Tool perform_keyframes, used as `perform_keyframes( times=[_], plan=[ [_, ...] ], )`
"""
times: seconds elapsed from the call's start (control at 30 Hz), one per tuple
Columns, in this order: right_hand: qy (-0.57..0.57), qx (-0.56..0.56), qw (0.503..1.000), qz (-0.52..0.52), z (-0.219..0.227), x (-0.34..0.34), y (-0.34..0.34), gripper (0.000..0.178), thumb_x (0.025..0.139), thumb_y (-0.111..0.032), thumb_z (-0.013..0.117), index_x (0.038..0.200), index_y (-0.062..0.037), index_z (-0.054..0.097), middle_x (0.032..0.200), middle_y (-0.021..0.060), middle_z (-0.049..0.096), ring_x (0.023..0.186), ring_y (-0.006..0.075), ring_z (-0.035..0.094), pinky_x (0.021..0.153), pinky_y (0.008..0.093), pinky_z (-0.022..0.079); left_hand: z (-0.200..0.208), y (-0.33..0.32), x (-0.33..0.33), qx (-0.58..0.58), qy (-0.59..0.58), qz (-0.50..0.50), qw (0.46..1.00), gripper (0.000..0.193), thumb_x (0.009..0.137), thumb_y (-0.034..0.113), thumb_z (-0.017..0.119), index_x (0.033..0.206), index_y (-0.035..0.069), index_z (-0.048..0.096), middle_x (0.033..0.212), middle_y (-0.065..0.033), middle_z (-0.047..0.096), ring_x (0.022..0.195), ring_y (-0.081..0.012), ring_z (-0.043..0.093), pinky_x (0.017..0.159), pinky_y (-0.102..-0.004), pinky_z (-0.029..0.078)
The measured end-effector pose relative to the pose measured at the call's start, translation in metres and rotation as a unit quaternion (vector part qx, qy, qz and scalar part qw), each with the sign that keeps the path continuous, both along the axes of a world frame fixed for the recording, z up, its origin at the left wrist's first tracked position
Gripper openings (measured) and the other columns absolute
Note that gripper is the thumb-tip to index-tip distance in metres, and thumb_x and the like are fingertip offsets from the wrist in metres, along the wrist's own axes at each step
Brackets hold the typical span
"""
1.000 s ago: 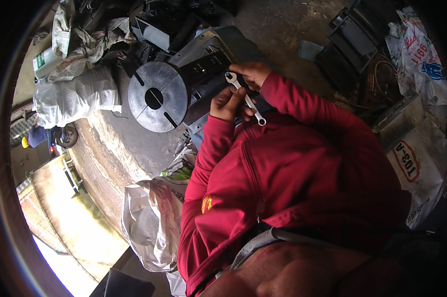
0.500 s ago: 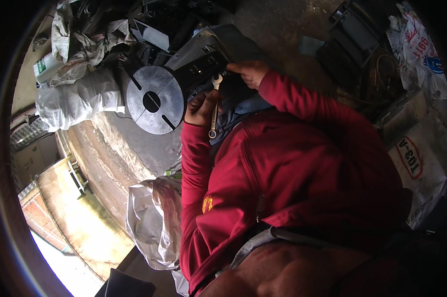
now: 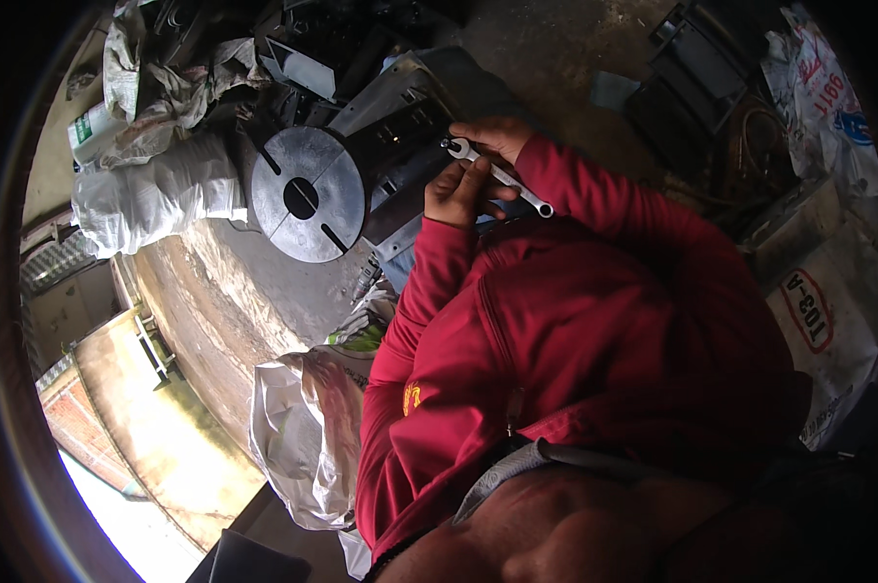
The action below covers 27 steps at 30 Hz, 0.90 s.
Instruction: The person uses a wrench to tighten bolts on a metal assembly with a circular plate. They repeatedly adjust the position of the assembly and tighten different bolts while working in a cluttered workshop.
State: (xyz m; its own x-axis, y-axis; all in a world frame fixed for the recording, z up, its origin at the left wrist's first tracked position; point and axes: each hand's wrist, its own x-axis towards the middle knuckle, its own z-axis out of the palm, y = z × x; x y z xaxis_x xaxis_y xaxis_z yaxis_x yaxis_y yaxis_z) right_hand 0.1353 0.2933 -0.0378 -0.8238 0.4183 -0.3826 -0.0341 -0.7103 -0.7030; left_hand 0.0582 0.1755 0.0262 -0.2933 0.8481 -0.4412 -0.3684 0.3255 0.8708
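Note:
My left hand (image 3: 455, 197) grips a silver combination wrench (image 3: 502, 175) across its fingers. The wrench lies slantwise, its open jaw up by the right fingertips and its ring end down near my right sleeve. Close against the jaw, my right hand (image 3: 502, 138) has its fingers bent together, pinching; a small dark piece (image 3: 447, 143) shows at the fingertips, too small to name. Beneath and left of the hands a long black metal part (image 3: 392, 138) with slots and brassy bits lies across my lap. A round grey metal disc (image 3: 308, 194) with a centre hole and two slots is left of it.
White plastic sacks (image 3: 157, 194) lie at the left, and another white bag (image 3: 303, 437) stands by my left elbow. Dark metal parts (image 3: 303, 73) are heaped ahead. A black frame-like object (image 3: 701, 63) and printed sacks (image 3: 813, 321) stand at the right.
My left hand has moved right with the wrench, up against the right hand. The wrench has swung from nearly upright to a slant, its ring end now to the right.

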Motion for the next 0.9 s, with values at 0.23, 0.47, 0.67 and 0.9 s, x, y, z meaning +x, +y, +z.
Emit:
perform_keyframes(
  times=[0.23, 0.47, 0.67, 0.9],
  plan=[
    [-0.005, 0.011, 1.0, -0.01, 0.01, 0.002, -0.001, 0.031, 0.086, -0.04, 0.064, 0.079, -0.0096, 0.063, 0.061, 0.0018, 0.058, 0.046, 0.0094, 0.049, 0.042, 0.0249, 0.036, -0.003, -0.001, -0.002, -0.004, 0.018, 0.0, 1.0, 0.027, 0.094, 0.023, 0.053, 0.096, -0.004, 0.056, 0.079, -0.0144, 0.067, 0.067, -0.0199, 0.068, 0.049, -0.0245, 0.052],
    [0.022, -0.023, 0.999, 0.002, 0.027, 0.006, -0.001, 0.032, 0.087, -0.04, 0.063, 0.082, -0.0086, 0.065, 0.052, -0.0011, 0.051, 0.039, 0.0065, 0.039, 0.037, 0.0232, 0.025, 0.003, 0.004, -0.013, -0.015, -0.024, 0.016, 0.999, 0.024, 0.094, 0.022, 0.054, 0.096, -0.002, 0.059, 0.077, -0.0111, 0.067, 0.058, -0.0154, 0.064, 0.046, -0.0244, 0.051],
    [-0.047, -0.028, 0.998, 0.004, 0.019, 0.0, 0.002, 0.035, 0.079, -0.042, 0.072, 0.069, -0.0132, 0.056, 0.049, -0.0071, 0.034, 0.035, 0.0042, 0.024, 0.035, 0.0229, 0.016, 0.019, -0.025, -0.055, -0.075, 0.065, -0.021, 0.995, 0.024, 0.091, 0.027, 0.059, 0.091, 0.004, 0.065, 0.065, 0.0006, 0.06, 0.049, -0.006, 0.049, 0.046, -0.0208, 0.035],
    [-0.04, -0.047, 0.998, 0.004, 0.025, 0.001, 0.0, 0.034, 0.083, -0.035, 0.07, 0.064, -0.014, 0.05, 0.046, -0.0076, 0.033, 0.034, 0.0042, 0.025, 0.035, 0.0231, 0.015, 0.018, -0.033, -0.03, -0.028, 0.1, -0.021, 0.994, 0.023, 0.091, 0.025, 0.06, 0.093, 0.002, 0.06, 0.073, -0.0072, 0.067, 0.045, -0.0079, 0.051, 0.041, -0.0203, 0.038]
  ],
)
